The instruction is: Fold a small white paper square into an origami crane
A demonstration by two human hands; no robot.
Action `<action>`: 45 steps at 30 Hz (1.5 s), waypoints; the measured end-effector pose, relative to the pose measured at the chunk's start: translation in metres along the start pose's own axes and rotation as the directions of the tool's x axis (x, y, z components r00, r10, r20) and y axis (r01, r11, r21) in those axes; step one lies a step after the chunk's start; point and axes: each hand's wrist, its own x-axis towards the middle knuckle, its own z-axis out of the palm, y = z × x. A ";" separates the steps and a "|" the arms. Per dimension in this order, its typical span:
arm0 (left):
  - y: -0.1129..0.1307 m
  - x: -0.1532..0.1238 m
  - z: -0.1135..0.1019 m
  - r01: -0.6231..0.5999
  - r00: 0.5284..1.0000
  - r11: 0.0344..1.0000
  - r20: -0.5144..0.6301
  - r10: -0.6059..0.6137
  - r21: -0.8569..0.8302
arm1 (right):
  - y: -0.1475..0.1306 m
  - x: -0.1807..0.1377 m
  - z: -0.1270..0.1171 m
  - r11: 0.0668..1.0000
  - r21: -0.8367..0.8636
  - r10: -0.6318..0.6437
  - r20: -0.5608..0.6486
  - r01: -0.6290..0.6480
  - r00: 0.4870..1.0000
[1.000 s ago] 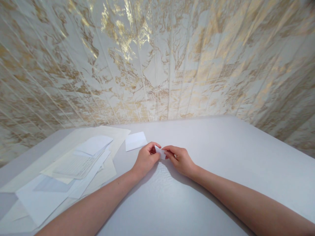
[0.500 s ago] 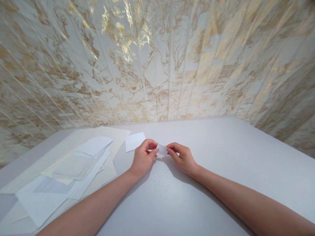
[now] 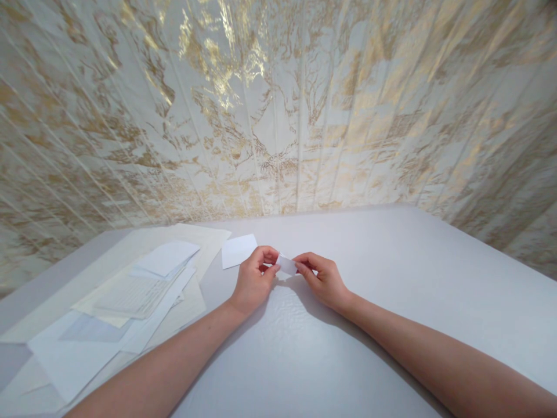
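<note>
Between my two hands is a small folded piece of white paper [image 3: 286, 265], held just above the table. My left hand [image 3: 256, 276] pinches its left edge between thumb and fingers. At the opposite edge, the thumb and forefinger of my right hand [image 3: 321, 278] are closed on the paper. A larger white sheet [image 3: 238, 251] lies flat on the table behind my left hand, which covers its near right corner.
The table [image 3: 391, 278] has a smooth pale surface. On its left side a loose pile of papers [image 3: 130, 293] is spread out, one sheet bearing lines of writing. A white and gold patterned curtain [image 3: 278, 116] hangs along the table's far edge.
</note>
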 end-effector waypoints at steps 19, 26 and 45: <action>0.004 0.001 -0.001 0.050 0.997 0.997 0.058 -0.047 -0.052 | 0.001 0.001 0.002 0.998 0.045 -0.035 -0.037 0.036 0.999; 0.005 0.001 -0.001 -0.002 0.998 0.999 0.065 0.004 -0.032 | 0.004 0.003 0.004 0.985 0.123 0.124 -0.038 -0.118 0.992; 0.015 -0.005 0.001 -0.032 0.999 0.966 0.045 0.021 0.256 | 0.001 0.000 0.005 0.942 -0.169 -0.298 -0.016 0.291 0.954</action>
